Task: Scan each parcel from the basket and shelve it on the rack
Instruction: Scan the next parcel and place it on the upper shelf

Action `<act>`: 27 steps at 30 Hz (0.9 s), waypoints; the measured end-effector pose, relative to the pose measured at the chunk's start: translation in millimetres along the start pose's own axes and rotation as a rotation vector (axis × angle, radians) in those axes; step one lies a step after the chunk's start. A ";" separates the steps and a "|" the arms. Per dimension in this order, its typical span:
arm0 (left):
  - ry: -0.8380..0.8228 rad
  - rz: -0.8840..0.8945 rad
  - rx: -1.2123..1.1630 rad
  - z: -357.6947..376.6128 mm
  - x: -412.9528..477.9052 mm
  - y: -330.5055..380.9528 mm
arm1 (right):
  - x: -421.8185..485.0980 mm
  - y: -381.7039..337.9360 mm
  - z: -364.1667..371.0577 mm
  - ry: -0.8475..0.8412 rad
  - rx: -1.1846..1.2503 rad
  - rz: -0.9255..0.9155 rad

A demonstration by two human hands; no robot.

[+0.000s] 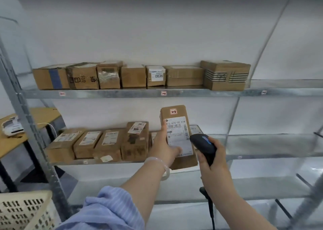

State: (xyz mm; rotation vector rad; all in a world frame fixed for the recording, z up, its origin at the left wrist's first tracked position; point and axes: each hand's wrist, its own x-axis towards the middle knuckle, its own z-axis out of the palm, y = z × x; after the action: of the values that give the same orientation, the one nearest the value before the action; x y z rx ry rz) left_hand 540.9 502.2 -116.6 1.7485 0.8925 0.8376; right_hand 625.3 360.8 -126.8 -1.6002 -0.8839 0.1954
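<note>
We hold the parcel [178,135] upright in our left hand [163,147], fingers [164,127] clamped on its left edge and thumb across the label, in front of the rack's [122,93] lower stocked shelf, just right of a row of boxes [104,144]. Our right hand [212,165] grips the black scanner [202,143], its head just beside the label. The basket [22,210] sits low at our left.
</note>
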 end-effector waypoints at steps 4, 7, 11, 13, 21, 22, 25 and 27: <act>-0.076 0.008 -0.007 58.1 10.8 26.4 | 20.9 19.6 -52.4 0.087 -0.030 0.031; -0.134 0.006 0.011 91.0 17.4 43.0 | 29.8 31.9 -76.8 0.153 -0.038 0.068; -0.241 0.064 0.031 128.5 34.3 65.3 | 39.6 43.4 -101.3 0.252 -0.040 0.093; -0.279 0.090 0.026 144.4 43.3 75.1 | 45.8 46.3 -111.0 0.320 -0.038 0.102; -0.428 0.246 0.035 187.2 88.0 125.9 | 79.9 36.2 -139.6 0.516 0.031 0.068; -0.442 0.256 0.034 190.6 93.8 133.7 | 86.0 34.7 -142.8 0.540 0.048 0.058; -0.468 0.262 0.024 198.8 109.4 155.6 | 105.2 25.5 -154.9 0.575 0.071 -0.016; -0.445 0.289 0.028 204.3 117.8 168.6 | 117.0 19.0 -163.4 0.583 0.061 -0.079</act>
State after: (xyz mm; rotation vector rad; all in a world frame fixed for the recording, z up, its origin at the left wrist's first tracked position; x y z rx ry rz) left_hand 804.9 468.3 -1.8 2.0105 0.3643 0.5784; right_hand 809.4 308.7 -62.5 -1.4476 -0.4787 -0.2879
